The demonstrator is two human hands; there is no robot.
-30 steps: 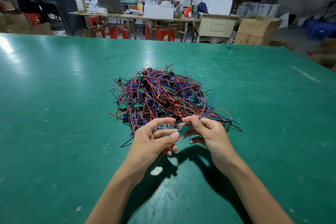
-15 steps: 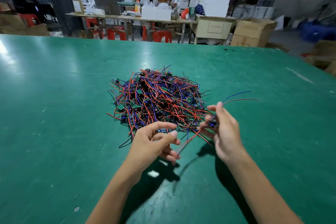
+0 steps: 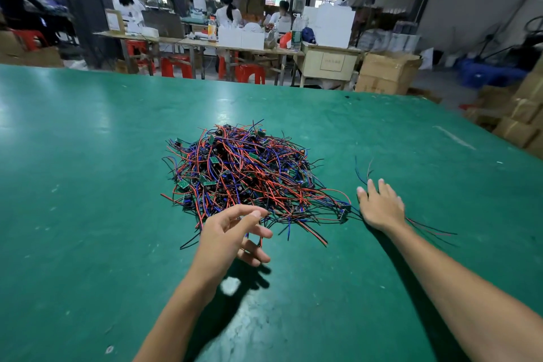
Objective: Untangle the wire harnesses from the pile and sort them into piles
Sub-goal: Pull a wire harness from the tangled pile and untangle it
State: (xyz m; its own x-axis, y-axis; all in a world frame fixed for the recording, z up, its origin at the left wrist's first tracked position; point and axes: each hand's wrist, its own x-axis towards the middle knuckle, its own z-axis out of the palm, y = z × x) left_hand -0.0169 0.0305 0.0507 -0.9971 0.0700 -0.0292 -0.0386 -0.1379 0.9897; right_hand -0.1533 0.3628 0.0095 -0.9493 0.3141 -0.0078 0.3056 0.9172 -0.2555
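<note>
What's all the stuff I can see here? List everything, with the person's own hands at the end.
wire pile: one heap, red, blue and black wires with small green boards, middle of the table
separated harness: one, blue and red wires, on the table under the right hand, right of the pile
table: one, green
cardboard boxes: several, brown, beyond the far edge
stools: several, red, by the background benches
people: several, far benches
left hand: fingers loosely spread, at the pile's near edge
right hand: flat, fingers straight, over the separated harness
</note>
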